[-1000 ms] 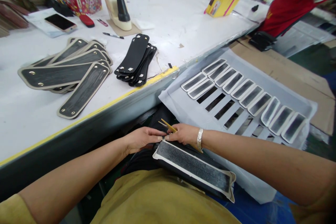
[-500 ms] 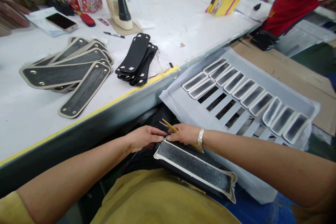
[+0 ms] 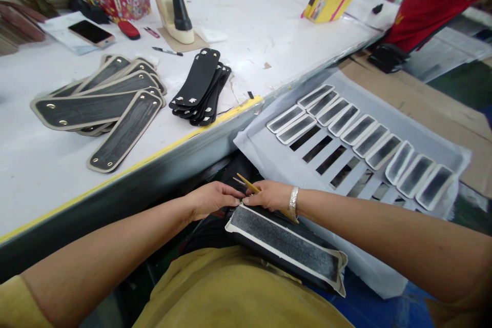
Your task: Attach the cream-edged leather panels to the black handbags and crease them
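Observation:
A long dark strip with a pale raised border [image 3: 284,238] lies over my lap on a black piece, its far right corners curling up. My left hand [image 3: 215,200] is at the strip's upper left end, fingertips pinched on the edge. My right hand [image 3: 271,196] meets it there, thumb and fingers closed at the same corner. A thin yellow stick-like tool [image 3: 247,182] passes through my right hand, with a narrow pale tip beside it. Exactly what the fingertips pinch is partly hidden.
Left on the white table [image 3: 238,31] lie pale-edged dark strips with eyelets [image 3: 126,128] and a stack of black strips [image 3: 200,82]. On my right, a white-covered slotted rack [image 3: 303,164] carries several pale-bordered pieces [image 3: 357,130]. A person in red [image 3: 423,5] is beyond it.
Both hands stay at the strip's upper left corner, with only slight finger movement. The strip and the yellow tool keep nearly the same position.

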{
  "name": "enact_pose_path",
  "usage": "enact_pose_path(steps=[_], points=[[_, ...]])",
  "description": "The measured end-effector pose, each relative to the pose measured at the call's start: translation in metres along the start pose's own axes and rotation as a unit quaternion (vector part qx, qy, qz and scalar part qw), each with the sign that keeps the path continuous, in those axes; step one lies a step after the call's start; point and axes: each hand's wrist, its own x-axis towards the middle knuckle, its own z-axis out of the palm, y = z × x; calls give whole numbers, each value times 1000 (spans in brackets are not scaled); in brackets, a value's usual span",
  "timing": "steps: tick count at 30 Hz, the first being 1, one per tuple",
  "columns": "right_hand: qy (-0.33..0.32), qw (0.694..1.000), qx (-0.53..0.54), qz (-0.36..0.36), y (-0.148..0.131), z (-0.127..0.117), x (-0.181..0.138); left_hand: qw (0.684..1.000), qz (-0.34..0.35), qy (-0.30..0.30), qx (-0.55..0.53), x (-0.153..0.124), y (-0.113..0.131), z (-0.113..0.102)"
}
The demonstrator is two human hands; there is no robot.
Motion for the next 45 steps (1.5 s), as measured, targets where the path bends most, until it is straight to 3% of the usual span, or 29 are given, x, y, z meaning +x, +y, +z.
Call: enact_pose_path(steps=[7,45], points=[[-2,1000,-2,-24,1,0,-1,1000,-1,6,12,0,2,1],[-29,999,35,0,-1,-1,-1,1000,-8,12,10,0,4,2]])
